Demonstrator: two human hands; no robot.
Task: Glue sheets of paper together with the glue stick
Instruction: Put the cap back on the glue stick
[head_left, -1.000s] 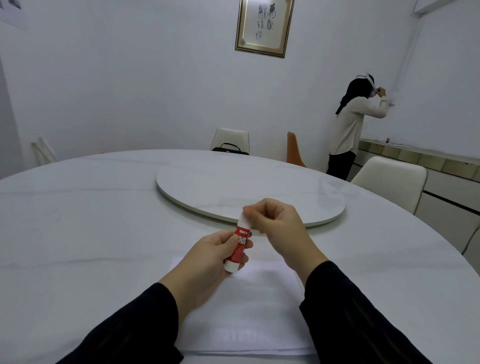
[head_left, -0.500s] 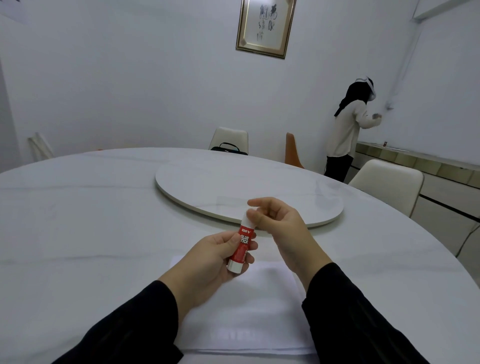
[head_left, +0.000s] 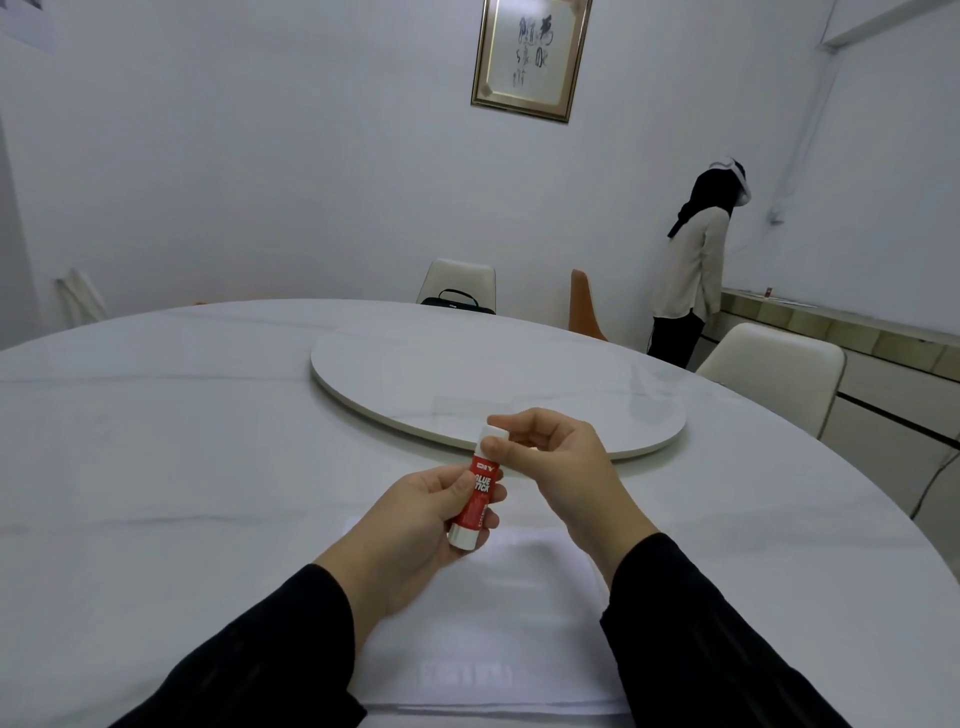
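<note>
My left hand (head_left: 415, 519) grips the red body of a glue stick (head_left: 478, 491), held tilted above the table. The stick has a white cap (head_left: 491, 435) at its top and a white base. My right hand (head_left: 556, 467) pinches that cap between thumb and fingers. Under both hands a stack of white paper sheets (head_left: 498, 634) lies flat on the white round table (head_left: 156, 493), near its front edge. My black sleeves cover part of the sheets.
A white turntable (head_left: 467, 384) sits in the table's middle, just beyond my hands. Cream chairs (head_left: 779, 374) and an orange chair (head_left: 582, 306) stand around the far side. A person (head_left: 691, 270) stands at a counter by the right wall.
My right hand's fingers have loosened over the cap, so more of the white cap shows. The glue stick stays in my left hand. The person at the wall has lowered an arm.
</note>
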